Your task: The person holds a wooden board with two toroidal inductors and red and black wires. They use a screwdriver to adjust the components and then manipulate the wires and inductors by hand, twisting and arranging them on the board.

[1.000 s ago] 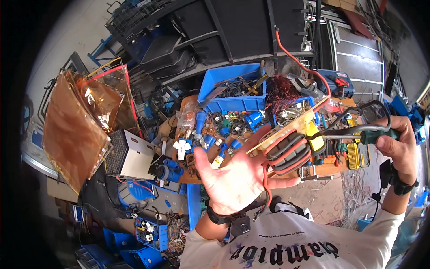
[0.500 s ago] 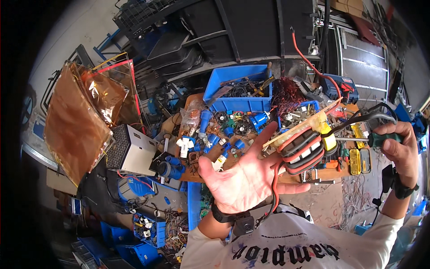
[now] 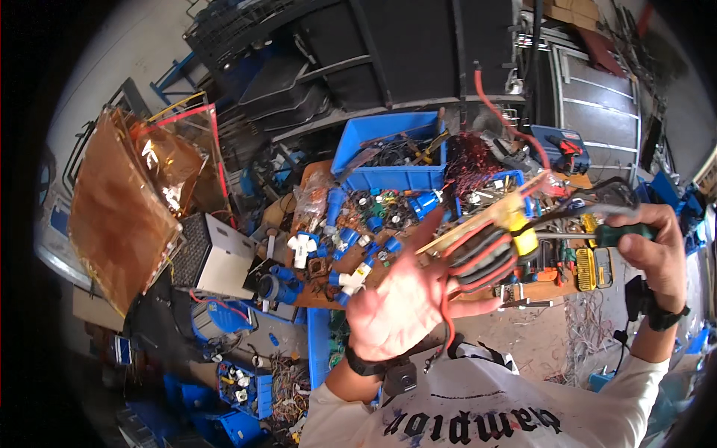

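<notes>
Wood bench (image 3: 553,287) w/ 1 lg. blue bin (image 3: 392,178), white fitting (image 3: 301,251), yellow case (image 3: 586,269).

Black wristbands (image 3: 667,320) go with a black-lettered white shirt (image 3: 485,391)

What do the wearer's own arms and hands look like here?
The left hand and right hand are ungloved. A black wrist strap carrying a boxy dark device is on the left; a black wristband, dark module and thin black cable are on the right. The white sleeves are short.
</notes>
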Tool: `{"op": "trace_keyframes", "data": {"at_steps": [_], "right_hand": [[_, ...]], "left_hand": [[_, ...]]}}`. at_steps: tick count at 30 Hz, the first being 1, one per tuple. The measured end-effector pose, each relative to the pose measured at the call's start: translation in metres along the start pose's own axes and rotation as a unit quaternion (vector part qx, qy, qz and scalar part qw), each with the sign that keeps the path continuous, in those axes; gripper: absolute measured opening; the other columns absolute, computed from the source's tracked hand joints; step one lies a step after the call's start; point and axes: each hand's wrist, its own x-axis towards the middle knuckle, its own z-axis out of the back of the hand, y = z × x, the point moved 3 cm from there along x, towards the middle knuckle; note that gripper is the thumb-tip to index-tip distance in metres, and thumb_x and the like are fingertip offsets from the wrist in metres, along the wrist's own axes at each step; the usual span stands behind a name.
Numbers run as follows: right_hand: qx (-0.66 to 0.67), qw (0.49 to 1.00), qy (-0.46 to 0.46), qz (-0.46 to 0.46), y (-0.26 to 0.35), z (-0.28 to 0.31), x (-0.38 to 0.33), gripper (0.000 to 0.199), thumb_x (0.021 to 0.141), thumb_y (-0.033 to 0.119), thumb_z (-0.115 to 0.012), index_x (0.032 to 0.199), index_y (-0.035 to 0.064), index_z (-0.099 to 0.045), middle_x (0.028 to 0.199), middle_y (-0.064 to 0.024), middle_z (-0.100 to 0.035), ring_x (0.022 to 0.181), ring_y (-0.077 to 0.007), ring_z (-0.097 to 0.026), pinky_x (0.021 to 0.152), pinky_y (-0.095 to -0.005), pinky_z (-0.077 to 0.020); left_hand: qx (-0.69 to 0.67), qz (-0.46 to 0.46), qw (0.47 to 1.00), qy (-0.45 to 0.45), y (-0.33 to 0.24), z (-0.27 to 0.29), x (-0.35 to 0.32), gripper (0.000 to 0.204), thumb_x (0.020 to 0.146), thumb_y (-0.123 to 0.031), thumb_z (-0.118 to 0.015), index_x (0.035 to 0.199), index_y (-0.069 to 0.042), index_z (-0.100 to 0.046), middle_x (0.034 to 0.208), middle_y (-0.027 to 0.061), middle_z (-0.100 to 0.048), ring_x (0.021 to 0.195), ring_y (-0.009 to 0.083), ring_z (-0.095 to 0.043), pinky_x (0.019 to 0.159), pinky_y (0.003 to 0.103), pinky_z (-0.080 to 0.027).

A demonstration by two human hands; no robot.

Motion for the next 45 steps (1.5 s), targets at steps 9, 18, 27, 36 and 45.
{"op": "trace_keyframes", "data": {"at_steps": [9,18,27,36,45], "right_hand": [[-0.052,0.992,0.111,0.035,0.018,-0.042,0.005,0.023,0.082,0.004,-0.079,0.103,-0.0045,-0.075,0.091,-0.0099,-0.075,0.082,-0.0116,-0.067,0.075,-0.0248,-0.0524],[0.114,0.989,0.071,-0.064,-0.054,-0.057,0.021,0.03,0.097,0.02,-0.067,0.122,0.0019,-0.065,0.086,0.0021,-0.065,0.071,-0.001,-0.053,0.061,-0.015,-0.0418],[0.289,0.859,0.027,-0.421,-0.366,-0.181,-0.014,0.018,0.101,0.026,-0.06,0.109,0.0101,-0.063,0.083,0.0,-0.061,0.058,-0.0074,-0.047,0.052,-0.0225,-0.0387],[0.311,0.827,-0.132,-0.449,-0.508,-0.31,-0.031,0.034,0.103,0.019,-0.055,0.133,0.0053,-0.048,0.088,-0.0045,-0.058,0.055,-0.0107,-0.049,0.047,-0.0263,-0.0423],[0.284,0.795,-0.28,-0.457,-0.554,-0.413,0.019,0.029,0.1,0.023,-0.06,0.127,0.0147,-0.052,0.091,-0.0009,-0.06,0.069,-0.0135,-0.059,0.058,-0.03,-0.0484]], "left_hand": [[0.047,-0.077,0.966,-0.244,0.015,0.041,-0.023,0.059,0.1,-0.018,-0.061,0.152,-0.007,-0.035,0.137,0.0175,-0.058,0.117,0.0341,-0.065,0.098,0.059,-0.055],[-0.025,-0.131,0.939,-0.318,0.001,0.095,-0.052,0.042,0.102,-0.041,-0.054,0.126,-0.007,-0.063,0.125,0.0194,-0.067,0.118,0.0422,-0.063,0.091,0.061,-0.057],[0.016,-0.118,0.887,-0.446,-0.034,0.158,-0.135,0.044,0.098,-0.044,-0.062,0.13,-0.014,-0.062,0.126,0.0123,-0.067,0.111,0.0345,-0.065,0.09,0.051,-0.055],[0.004,-0.057,0.847,-0.528,-0.08,0.227,-0.213,0.05,0.099,-0.052,-0.056,0.126,-0.01,-0.064,0.114,0.0106,-0.07,0.106,0.0305,-0.066,0.088,0.046,-0.054],[0.043,-0.041,0.811,-0.582,-0.128,0.264,-0.238,0.059,0.097,-0.052,-0.058,0.132,-0.004,-0.057,0.12,0.0141,-0.066,0.107,0.031,-0.063,0.088,0.046,-0.053]]}}
